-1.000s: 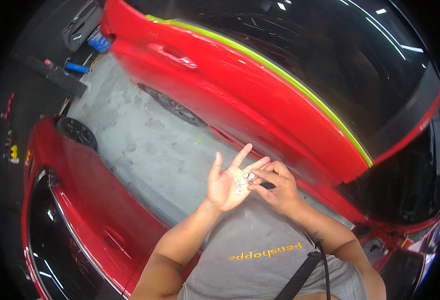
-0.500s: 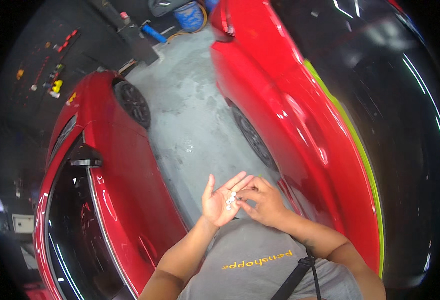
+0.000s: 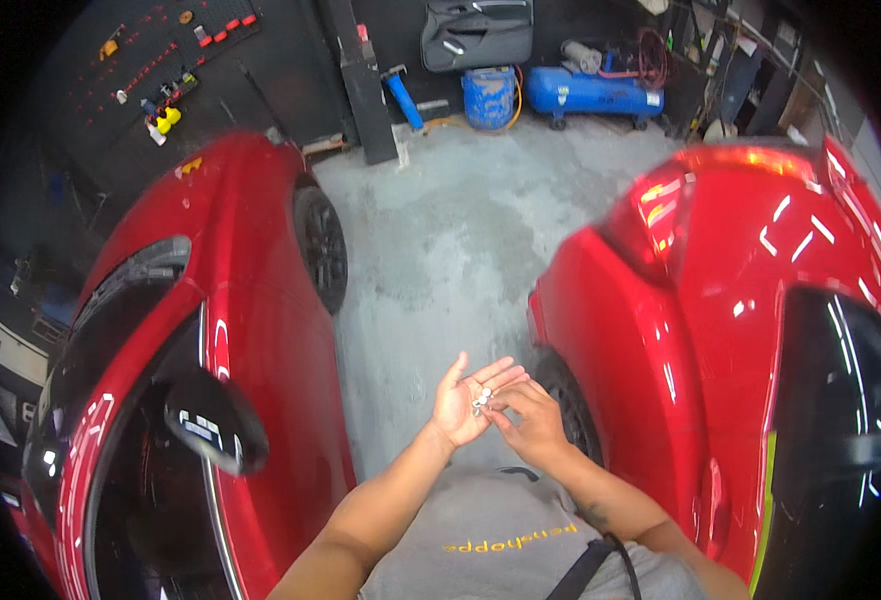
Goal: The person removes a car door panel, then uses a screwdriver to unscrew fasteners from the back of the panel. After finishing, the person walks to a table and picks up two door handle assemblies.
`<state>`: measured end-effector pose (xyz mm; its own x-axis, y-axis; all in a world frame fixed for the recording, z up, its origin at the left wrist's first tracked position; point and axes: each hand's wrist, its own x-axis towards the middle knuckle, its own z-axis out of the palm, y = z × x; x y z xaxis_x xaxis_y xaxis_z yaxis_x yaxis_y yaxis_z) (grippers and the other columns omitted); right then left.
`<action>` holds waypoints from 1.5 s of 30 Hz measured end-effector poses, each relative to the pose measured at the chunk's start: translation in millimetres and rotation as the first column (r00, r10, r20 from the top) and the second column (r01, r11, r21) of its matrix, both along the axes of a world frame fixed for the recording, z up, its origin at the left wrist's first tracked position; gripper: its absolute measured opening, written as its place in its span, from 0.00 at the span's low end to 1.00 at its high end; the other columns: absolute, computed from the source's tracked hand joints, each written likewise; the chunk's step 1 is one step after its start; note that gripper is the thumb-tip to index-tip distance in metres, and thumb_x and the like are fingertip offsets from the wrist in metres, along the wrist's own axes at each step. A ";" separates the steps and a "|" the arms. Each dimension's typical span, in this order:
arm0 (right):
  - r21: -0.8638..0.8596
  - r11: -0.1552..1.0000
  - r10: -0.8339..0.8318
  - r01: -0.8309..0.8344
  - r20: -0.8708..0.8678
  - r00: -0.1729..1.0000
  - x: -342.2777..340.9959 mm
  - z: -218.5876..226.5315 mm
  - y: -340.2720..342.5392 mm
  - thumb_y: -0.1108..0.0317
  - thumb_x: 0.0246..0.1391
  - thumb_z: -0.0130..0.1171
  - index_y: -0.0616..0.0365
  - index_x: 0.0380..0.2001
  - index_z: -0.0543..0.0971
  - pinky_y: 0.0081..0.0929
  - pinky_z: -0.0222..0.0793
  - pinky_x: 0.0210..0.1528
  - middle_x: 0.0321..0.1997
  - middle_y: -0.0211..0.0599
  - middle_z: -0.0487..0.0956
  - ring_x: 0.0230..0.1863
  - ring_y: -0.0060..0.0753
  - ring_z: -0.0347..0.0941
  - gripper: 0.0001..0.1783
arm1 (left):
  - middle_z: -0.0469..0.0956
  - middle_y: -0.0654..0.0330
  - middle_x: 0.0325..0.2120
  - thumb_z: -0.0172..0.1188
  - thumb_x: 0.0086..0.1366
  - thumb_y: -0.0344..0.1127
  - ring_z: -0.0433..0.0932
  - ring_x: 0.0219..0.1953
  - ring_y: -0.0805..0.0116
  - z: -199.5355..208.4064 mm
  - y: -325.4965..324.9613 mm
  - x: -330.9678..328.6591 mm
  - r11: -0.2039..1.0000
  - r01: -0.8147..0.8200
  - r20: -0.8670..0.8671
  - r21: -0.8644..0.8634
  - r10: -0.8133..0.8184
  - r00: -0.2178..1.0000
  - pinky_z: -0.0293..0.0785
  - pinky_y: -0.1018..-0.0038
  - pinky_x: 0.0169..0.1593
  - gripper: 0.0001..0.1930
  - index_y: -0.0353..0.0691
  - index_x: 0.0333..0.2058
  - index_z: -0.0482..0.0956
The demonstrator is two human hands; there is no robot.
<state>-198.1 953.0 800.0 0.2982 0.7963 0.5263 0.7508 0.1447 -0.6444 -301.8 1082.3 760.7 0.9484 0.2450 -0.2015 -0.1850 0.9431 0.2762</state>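
In front of my body, my left hand (image 3: pixel 461 405) lies palm up, its thumb and fingers stretched out. Several small white round pieces (image 3: pixel 482 397) rest on that palm near the base of the fingers; their exact kind is too small to tell. My right hand (image 3: pixel 535 418) reaches over from the right, its thumb and fingertips pinched together at the edge of the pieces. What sits between those fingertips, if anything, I cannot make out.
A red car (image 3: pixel 281 330) with a black side mirror (image 3: pixel 216 420) stands on my left, another red car (image 3: pixel 621 330) on my right. Grey floor (image 3: pixel 431 250) runs between them. Beyond are a blue drum (image 3: pixel 490 98), a blue air compressor (image 3: pixel 601 94) and a black pillar (image 3: pixel 366 110).
My view has swung right and forward along the floor, bringing the compressor and the right car's tail light into sight. Both hands keep together over the white pieces, right fingertips still pinched.
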 end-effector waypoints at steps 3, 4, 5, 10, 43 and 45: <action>0.020 0.994 -0.106 0.106 -0.015 0.994 37.2 39.0 65.1 0.75 0.43 0.72 0.54 0.34 0.83 0.33 0.75 0.39 0.36 0.34 0.82 0.37 0.40 0.78 0.12 | 0.69 0.41 0.63 0.36 0.74 0.65 0.67 0.67 0.49 42.5 73.5 54.8 0.998 0.067 0.015 0.021 -0.067 0.998 0.68 0.58 0.66 0.41 0.30 0.65 0.65; 0.017 0.991 -0.132 0.133 -0.041 0.990 52.3 50.2 85.1 0.75 0.44 0.71 0.55 0.35 0.83 0.32 0.74 0.39 0.36 0.34 0.82 0.37 0.38 0.78 0.11 | 0.70 0.41 0.63 0.36 0.75 0.64 0.68 0.65 0.49 56.0 94.3 75.5 0.996 0.084 0.002 0.015 -0.085 0.996 0.69 0.58 0.65 0.40 0.30 0.65 0.65; 0.014 0.987 -0.158 0.159 -0.065 0.985 68.7 61.6 103.9 0.74 0.45 0.69 0.55 0.35 0.83 0.31 0.73 0.39 0.36 0.34 0.82 0.36 0.37 0.78 0.11 | 0.72 0.42 0.60 0.37 0.75 0.63 0.71 0.62 0.49 59.8 112.2 96.3 0.993 0.112 0.061 -0.046 -0.109 0.992 0.71 0.58 0.63 0.39 0.30 0.64 0.66; -0.023 0.968 -0.238 0.249 -0.396 0.887 151.0 128.0 199.9 0.75 0.49 0.70 0.58 0.41 0.84 0.23 0.68 0.29 0.31 0.33 0.79 0.28 0.23 0.72 0.14 | 0.82 0.54 0.36 0.42 0.75 0.60 0.81 0.34 0.60 74.3 234.1 167.8 0.973 0.125 -0.035 -0.191 -0.134 0.990 0.81 0.68 0.39 0.33 0.32 0.56 0.75; -0.507 0.786 -0.608 0.354 -0.531 0.590 737.6 96.2 871.3 0.72 0.58 0.66 0.63 0.44 0.84 0.23 0.74 0.39 0.32 0.35 0.85 0.34 0.22 0.78 0.11 | 0.55 0.70 0.13 0.61 0.64 0.52 0.55 0.16 0.75 155.0 1184.1 671.9 0.930 -0.283 -0.388 0.233 0.356 0.850 0.51 0.77 0.19 0.19 0.45 0.22 0.73; -0.496 0.782 -0.623 0.377 -0.601 0.501 764.5 80.2 901.1 0.73 0.59 0.65 0.64 0.44 0.84 0.23 0.74 0.40 0.32 0.35 0.85 0.33 0.22 0.78 0.11 | 0.57 0.69 0.13 0.60 0.65 0.51 0.56 0.17 0.74 170.3 1222.7 737.6 0.944 -0.239 -0.341 0.227 0.307 0.889 0.52 0.77 0.19 0.19 0.44 0.22 0.75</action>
